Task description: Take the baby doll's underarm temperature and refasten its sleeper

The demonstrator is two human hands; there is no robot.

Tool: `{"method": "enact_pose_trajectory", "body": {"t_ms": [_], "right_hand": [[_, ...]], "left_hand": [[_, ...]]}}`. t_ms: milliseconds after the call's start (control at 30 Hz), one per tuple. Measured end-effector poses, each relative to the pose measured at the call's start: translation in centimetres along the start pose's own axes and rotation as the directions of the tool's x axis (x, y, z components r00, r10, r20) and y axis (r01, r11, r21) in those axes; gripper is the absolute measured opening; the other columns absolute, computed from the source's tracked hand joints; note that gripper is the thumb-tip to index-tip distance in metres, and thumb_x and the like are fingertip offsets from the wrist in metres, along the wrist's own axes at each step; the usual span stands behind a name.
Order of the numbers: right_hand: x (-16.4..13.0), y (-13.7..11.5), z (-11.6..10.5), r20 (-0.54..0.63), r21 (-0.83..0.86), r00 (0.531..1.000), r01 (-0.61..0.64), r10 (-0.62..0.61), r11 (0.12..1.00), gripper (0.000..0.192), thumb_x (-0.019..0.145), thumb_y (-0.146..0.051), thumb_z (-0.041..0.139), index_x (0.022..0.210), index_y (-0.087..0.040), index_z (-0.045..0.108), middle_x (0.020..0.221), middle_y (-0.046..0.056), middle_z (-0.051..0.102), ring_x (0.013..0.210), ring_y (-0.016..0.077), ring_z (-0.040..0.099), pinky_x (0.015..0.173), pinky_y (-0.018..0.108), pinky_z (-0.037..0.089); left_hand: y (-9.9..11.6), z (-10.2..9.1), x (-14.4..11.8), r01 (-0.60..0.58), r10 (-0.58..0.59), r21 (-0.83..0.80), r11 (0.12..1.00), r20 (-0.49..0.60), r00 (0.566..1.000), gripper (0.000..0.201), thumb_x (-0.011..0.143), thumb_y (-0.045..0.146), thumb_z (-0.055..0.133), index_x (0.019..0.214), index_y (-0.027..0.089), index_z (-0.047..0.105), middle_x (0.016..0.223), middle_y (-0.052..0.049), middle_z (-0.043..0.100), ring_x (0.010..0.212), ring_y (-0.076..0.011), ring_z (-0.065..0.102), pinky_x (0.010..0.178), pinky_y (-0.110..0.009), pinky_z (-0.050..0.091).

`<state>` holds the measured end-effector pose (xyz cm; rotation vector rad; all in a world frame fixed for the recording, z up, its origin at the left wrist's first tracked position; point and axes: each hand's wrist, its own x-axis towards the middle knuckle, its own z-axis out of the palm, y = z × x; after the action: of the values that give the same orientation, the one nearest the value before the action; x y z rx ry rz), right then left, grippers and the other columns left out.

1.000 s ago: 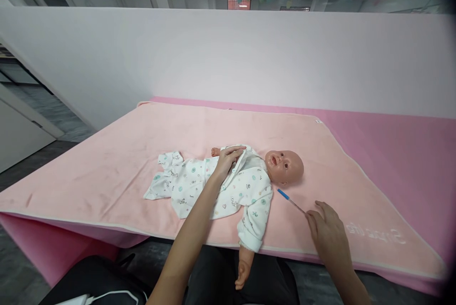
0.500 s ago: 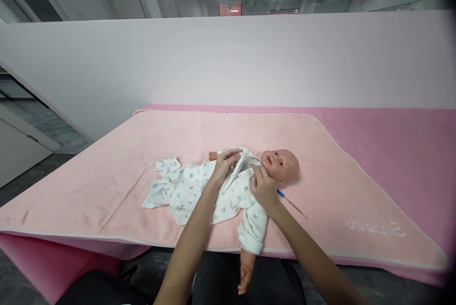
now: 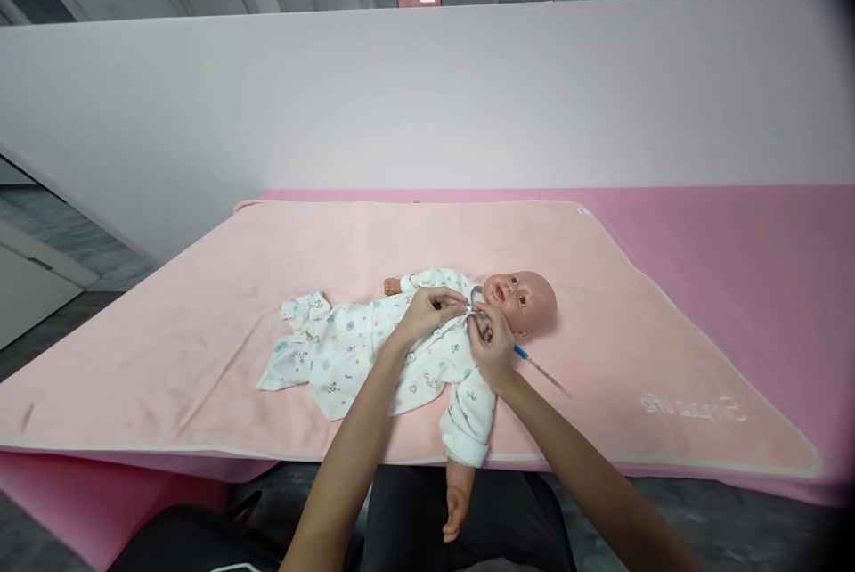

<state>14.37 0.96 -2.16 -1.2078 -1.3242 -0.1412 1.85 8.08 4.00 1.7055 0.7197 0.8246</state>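
At the bottom centre of the frame are the person's dark-clad legs (image 3: pixel 414 518); over them hangs the doll's near arm (image 3: pixel 458 492), its printed sleeve ending above the forearm; a little higher, the two hands come together at the doll's neckline. The left hand (image 3: pixel 423 315), just right of centre, has its fingertips closed on the front edge of the white printed shirt (image 3: pixel 427 380); the right hand (image 3: pixel 492 347), beside it, pinches the same edge near the collar, fingertips almost meeting the left's; whatever fastener lies between them is too small to make out.

To work this spot well, I would keep both edges flat and level with each other, so the placket does not pucker; the left would best steady the cloth while the right thumb and forefinger do the fine pressing; the force should stay between the fingertips, rather than bear down on the doll (image 3: pixel 538 298), which lies face up across the middle, head to the right.

The thin blue-ended stick (image 3: pixel 544 372) lies just right of the right wrist, so that forearm should keep clear of it; beneath everything spreads the peach blanket (image 3: pixel 334 242); beyond are a pink cover (image 3: pixel 735 260) and a white partition (image 3: pixel 427 100).
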Motion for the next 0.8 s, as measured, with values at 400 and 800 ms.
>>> {"method": "enact_pose_trajectory", "body": {"t_ms": [400, 800], "right_hand": [[0.18, -0.39, -0.44, 0.036, 0.002, 0.998, -0.047, 0.047, 0.999, 0.019, 0.086, -0.021, 0.051, 0.103, -0.018, 0.057, 0.082, 0.003, 0.064, 0.050, 0.0092, 0.047, 0.060, 0.026, 0.049], [0.02, -0.33, -0.25, 0.002, 0.018, 0.997, -0.081, 0.081, 0.997, 0.018, 0.085, -0.026, 0.053, 0.100, -0.017, 0.058, 0.075, 0.001, 0.063, 0.046, 0.0071, 0.046, 0.053, 0.022, 0.047]], "left_hand": [[0.27, -0.42, -0.50, -0.095, 0.072, 0.235, 0.967, 0.102, 0.992, 0.040, 0.066, 0.042, 0.071, 0.096, 0.015, 0.071, 0.059, 0.000, 0.059, 0.052, -0.0072, 0.039, 0.049, -0.021, 0.029], [0.02, -0.34, -0.33, -0.055, 0.034, 0.204, 0.977, 0.108, 0.994, 0.036, 0.077, 0.042, 0.059, 0.096, 0.014, 0.071, 0.067, -0.003, 0.063, 0.057, -0.0096, 0.045, 0.053, -0.021, 0.032]]}}
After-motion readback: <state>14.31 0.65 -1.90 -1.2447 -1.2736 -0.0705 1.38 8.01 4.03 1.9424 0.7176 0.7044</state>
